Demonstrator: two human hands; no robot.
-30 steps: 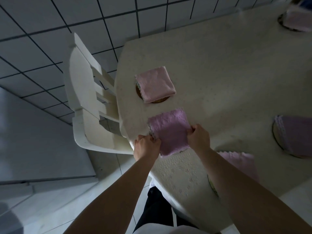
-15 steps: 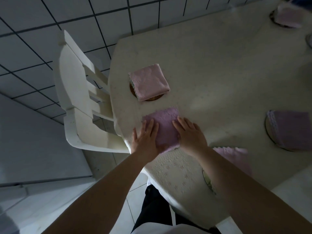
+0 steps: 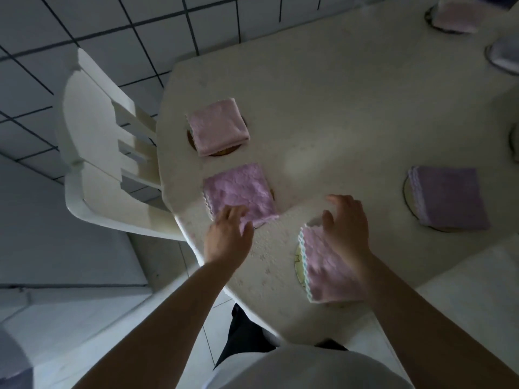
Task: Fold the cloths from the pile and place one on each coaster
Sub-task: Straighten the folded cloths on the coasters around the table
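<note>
The left hand (image 3: 229,237) lies with loose fingers on the near edge of a folded cloth (image 3: 240,190); this grip holds nothing. The right hand (image 3: 346,223), fingers relaxed, hovers over a second cloth (image 3: 327,268). Five folded cloths sit on coasters across the counter (image 3: 337,113); one chair (image 3: 95,153) stands beside it.

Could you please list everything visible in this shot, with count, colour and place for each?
Folded cloths: five visible, pink to purple, each on a coaster.
Coasters: mostly hidden under cloths, along the table edges.
Table: one, cream, centre.
Chair: one, white, left of table.
Floor tiles: grey, dark grout.
Left hand: touches near edge of middle cloth.
Right hand: open, over nearest cloth.
</note>
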